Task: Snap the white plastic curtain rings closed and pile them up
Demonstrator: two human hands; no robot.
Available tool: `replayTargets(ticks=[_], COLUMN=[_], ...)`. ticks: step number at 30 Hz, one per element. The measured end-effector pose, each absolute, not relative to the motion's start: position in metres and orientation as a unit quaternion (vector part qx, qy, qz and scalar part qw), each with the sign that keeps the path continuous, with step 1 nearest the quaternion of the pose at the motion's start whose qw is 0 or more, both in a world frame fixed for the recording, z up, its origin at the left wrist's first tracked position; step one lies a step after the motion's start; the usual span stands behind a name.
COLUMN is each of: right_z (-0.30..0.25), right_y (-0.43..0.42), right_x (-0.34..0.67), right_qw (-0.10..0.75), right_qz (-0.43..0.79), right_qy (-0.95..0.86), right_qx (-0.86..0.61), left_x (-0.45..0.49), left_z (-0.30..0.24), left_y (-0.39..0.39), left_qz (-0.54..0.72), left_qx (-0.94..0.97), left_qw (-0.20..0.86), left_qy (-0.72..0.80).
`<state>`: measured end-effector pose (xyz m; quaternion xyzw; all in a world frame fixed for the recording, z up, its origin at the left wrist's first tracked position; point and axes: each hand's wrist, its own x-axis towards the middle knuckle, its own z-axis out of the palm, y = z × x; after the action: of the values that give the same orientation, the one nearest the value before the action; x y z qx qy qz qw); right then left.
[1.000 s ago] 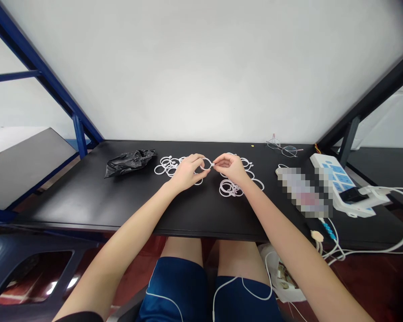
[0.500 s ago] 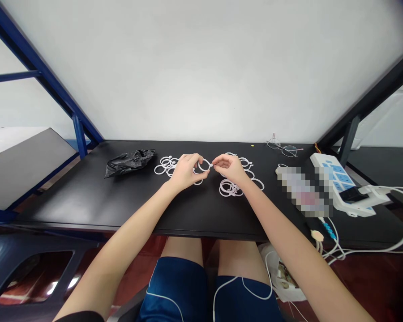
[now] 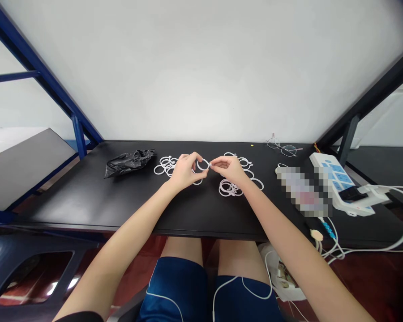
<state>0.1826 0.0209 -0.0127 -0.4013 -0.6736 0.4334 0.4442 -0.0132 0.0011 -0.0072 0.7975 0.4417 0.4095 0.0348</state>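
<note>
A thin white ring is held up between my two hands above the black table. My left hand grips its left side with thumb and fingers. At the ring's right edge, a small white knob or joint sits in the pinched fingertips of my right hand; its exact shape is too small to make out. Several similar white rings lie beside and partly behind my left hand. More rings lie around my right hand, among them a tangled bunch just below it.
A crumpled black plastic bag lies on the left of the black table. To the right are eyeglasses, a blurred-out flat object and a white power strip with plugs and cables. A white wall rises behind.
Both hands and the held ring have shifted very slightly to the left. The grip on the ring looks the same, and the rings on the table stay put.
</note>
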Motion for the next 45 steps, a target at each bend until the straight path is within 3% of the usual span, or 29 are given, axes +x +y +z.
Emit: replayTargets(ticks=[14, 29, 45], right_z=[-0.001, 0.001, 0.005], right_y=[0.016, 0.016, 0.011], right_x=[0.185, 0.187, 0.186], right_qw=[0.446, 0.431, 0.433], right_qz=[0.474, 0.505, 0.524], right_qy=[-0.646, -0.63, -0.622], right_qx=[-0.399, -0.403, -0.388], left_x=[-0.014, -0.014, -0.015], left_z=[-0.015, -0.014, -0.007], left_y=[0.004, 0.005, 0.006], left_qz=[0.458, 0.456, 0.461], left_qx=[0.75, 0.723, 0.621], left_qw=[0.211, 0.295, 0.478], left_qy=[0.428, 0.426, 0.416])
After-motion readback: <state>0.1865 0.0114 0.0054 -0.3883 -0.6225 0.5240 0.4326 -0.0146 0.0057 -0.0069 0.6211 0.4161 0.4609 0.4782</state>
